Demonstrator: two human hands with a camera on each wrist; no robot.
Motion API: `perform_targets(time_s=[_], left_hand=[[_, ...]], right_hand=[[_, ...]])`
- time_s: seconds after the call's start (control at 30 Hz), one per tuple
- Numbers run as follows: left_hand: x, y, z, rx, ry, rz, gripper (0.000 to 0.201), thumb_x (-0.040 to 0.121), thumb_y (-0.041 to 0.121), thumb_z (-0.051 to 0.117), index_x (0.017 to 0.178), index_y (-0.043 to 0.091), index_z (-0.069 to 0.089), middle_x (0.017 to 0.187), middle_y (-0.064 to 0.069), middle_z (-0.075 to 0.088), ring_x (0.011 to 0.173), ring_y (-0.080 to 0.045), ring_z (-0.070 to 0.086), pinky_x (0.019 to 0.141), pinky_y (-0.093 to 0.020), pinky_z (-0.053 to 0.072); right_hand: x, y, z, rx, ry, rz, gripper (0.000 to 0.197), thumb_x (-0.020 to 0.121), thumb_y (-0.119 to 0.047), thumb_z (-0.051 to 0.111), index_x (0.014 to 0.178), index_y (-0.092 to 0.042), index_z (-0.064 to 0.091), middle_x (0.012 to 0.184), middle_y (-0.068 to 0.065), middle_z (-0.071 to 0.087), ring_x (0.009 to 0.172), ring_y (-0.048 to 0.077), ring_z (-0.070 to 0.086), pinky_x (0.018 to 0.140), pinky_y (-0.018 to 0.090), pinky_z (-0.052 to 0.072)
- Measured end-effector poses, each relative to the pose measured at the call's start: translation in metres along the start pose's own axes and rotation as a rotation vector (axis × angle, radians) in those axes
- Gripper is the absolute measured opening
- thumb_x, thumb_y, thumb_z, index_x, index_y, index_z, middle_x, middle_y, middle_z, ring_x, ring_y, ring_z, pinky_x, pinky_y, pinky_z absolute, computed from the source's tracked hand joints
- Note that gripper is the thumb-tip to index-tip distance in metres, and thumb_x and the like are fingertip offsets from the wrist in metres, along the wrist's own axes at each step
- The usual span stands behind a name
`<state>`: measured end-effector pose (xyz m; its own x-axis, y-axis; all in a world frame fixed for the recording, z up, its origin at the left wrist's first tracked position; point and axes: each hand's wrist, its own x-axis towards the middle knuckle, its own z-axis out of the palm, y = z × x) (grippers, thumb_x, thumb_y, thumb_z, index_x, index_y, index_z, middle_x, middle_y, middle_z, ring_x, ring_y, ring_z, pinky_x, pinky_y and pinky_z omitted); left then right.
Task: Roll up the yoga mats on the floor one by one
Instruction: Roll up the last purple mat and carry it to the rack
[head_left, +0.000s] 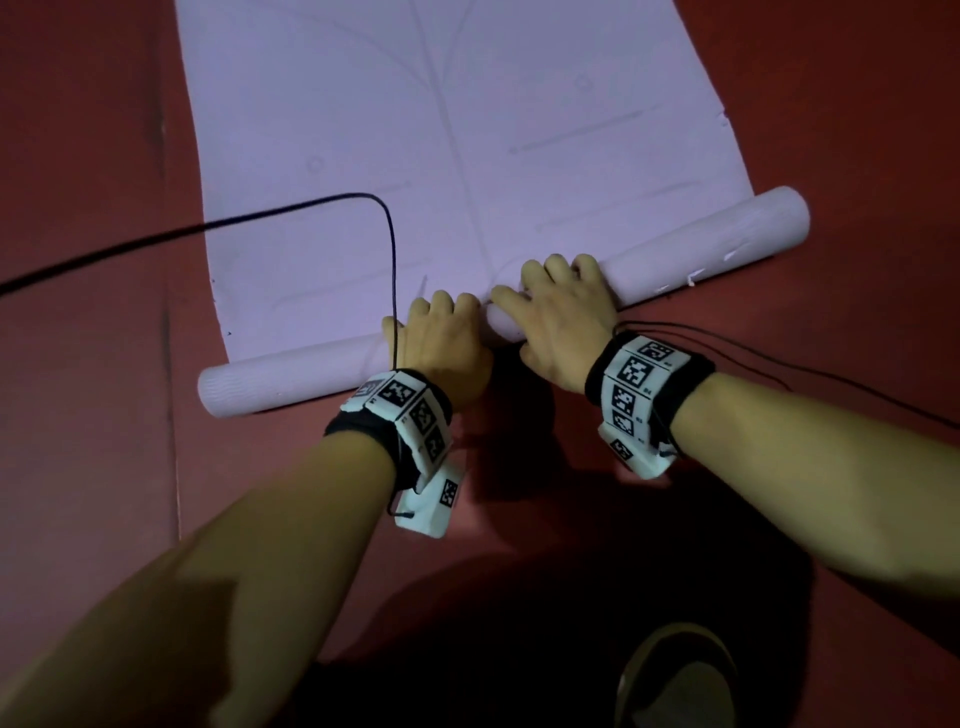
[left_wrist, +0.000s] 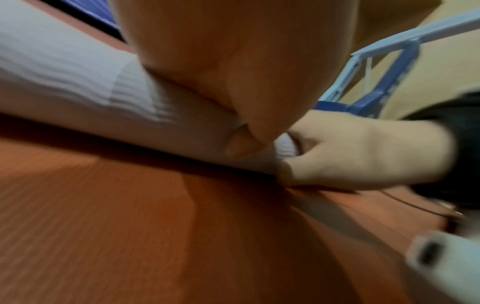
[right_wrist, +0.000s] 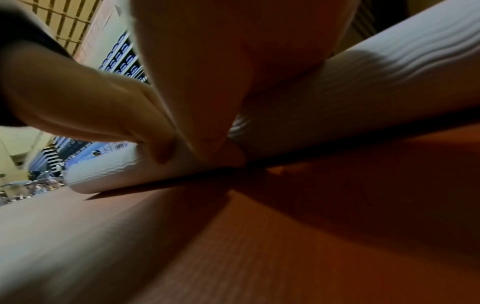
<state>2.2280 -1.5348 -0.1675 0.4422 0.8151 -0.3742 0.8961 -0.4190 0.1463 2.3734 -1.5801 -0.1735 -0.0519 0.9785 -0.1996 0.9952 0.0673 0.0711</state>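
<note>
Yoga mat (head_left: 467, 130) — lilac, partly rolled; left hand (head_left: 441, 343) and right hand (head_left: 561, 317) each curl over the roll's middle (ends unheld). Risk: skewed roll; cable (head_left: 393, 270) caught in.

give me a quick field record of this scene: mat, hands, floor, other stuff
mat: pale lilac foam yoga mat, near end wound into a roll, the rest flat
roll position: lies slanted, its right end farther from the person
left hand: fingers curled over the roll near its middle
right hand: fingers curled over the roll, just right of the left hand
floor: dark red floor, under the mat
cable: thin black cable runs from the left wrist across the flat part of the mat
progress: rolling begun, most of the mat unrolled
</note>
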Motion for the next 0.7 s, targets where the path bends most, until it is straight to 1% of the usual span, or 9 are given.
perform_targets(time_s=[0.07,0.2,0.23,0.3,0.4,0.47,0.53,0.6,0.7], left_hand=[[-0.003,0.004,0.001,0.0,0.009,-0.023,0.036,0.085,0.023,0.052,0.121,0.016,0.048,0.119,-0.008,0.051,0.115,-0.033,0.044,0.1,-0.052,0.031],[-0.014,0.01,0.014,0.063,0.146,-0.014,0.048,0.081,0.022,0.05,0.129,0.016,0.046,0.123,-0.008,0.049,0.118,-0.033,0.043,0.108,-0.055,0.027],[-0.014,0.01,0.017,0.074,0.163,-0.004,0.049,0.082,0.022,0.049,0.13,0.015,0.045,0.123,-0.008,0.05,0.117,-0.032,0.044,0.108,-0.056,0.027],[-0.01,0.007,0.017,0.07,0.171,0.007,0.046,0.083,0.024,0.049,0.128,0.015,0.046,0.121,-0.007,0.051,0.113,-0.032,0.046,0.104,-0.054,0.03],[0.001,0.001,0.011,0.023,0.126,0.006,0.043,0.084,0.03,0.057,0.123,0.017,0.048,0.119,-0.007,0.051,0.113,-0.033,0.045,0.099,-0.051,0.031],[0.007,-0.001,0.006,0.01,0.089,0.015,0.043,0.082,0.027,0.061,0.122,0.017,0.049,0.119,-0.007,0.051,0.114,-0.033,0.045,0.099,-0.049,0.031],[0.012,-0.002,0.0,0.027,0.059,0.018,0.041,0.083,0.024,0.06,0.122,0.016,0.049,0.12,-0.008,0.052,0.115,-0.033,0.045,0.098,-0.049,0.032],[0.017,-0.002,-0.004,0.035,0.026,0.013,0.04,0.084,0.025,0.059,0.121,0.016,0.049,0.122,-0.008,0.053,0.116,-0.033,0.046,0.098,-0.048,0.033],[0.022,-0.001,-0.01,0.02,-0.01,-0.006,0.036,0.086,0.026,0.057,0.12,0.015,0.05,0.122,-0.008,0.054,0.117,-0.033,0.048,0.099,-0.049,0.034]], right_hand=[[0.005,0.002,-0.004,0.01,-0.048,-0.01,0.053,0.075,-0.034,0.061,0.126,-0.029,0.05,0.114,0.006,0.055,0.104,0.03,0.05,0.087,0.046,0.035],[0.014,0.009,-0.007,0.039,-0.099,-0.037,0.053,0.078,-0.036,0.058,0.128,-0.026,0.048,0.115,0.006,0.056,0.106,0.03,0.052,0.088,0.045,0.035],[0.016,0.01,-0.008,0.04,-0.107,-0.046,0.052,0.078,-0.036,0.058,0.128,-0.027,0.048,0.115,0.006,0.057,0.105,0.03,0.052,0.087,0.044,0.035],[0.021,0.012,-0.01,0.046,-0.123,-0.055,0.049,0.08,-0.035,0.057,0.127,-0.026,0.048,0.114,0.006,0.057,0.104,0.029,0.053,0.085,0.043,0.035],[0.024,0.013,-0.013,0.049,-0.124,-0.063,0.05,0.079,-0.035,0.058,0.127,-0.025,0.047,0.114,0.005,0.056,0.104,0.028,0.052,0.083,0.041,0.033],[0.021,0.012,-0.011,0.023,-0.066,-0.055,0.054,0.073,-0.035,0.061,0.125,-0.025,0.049,0.113,0.005,0.055,0.103,0.029,0.051,0.083,0.042,0.033],[0.015,0.01,-0.005,-0.017,-0.003,-0.022,0.057,0.066,-0.03,0.065,0.121,-0.027,0.052,0.111,0.006,0.055,0.101,0.03,0.051,0.086,0.045,0.035],[0.012,0.007,-0.001,-0.023,0.018,0.019,0.059,0.062,-0.024,0.067,0.119,-0.028,0.054,0.109,0.006,0.055,0.099,0.031,0.052,0.089,0.047,0.036],[0.02,0.009,-0.009,0.012,-0.005,0.02,0.05,0.066,-0.025,0.065,0.115,-0.026,0.056,0.107,0.008,0.058,0.099,0.033,0.053,0.086,0.046,0.037]])
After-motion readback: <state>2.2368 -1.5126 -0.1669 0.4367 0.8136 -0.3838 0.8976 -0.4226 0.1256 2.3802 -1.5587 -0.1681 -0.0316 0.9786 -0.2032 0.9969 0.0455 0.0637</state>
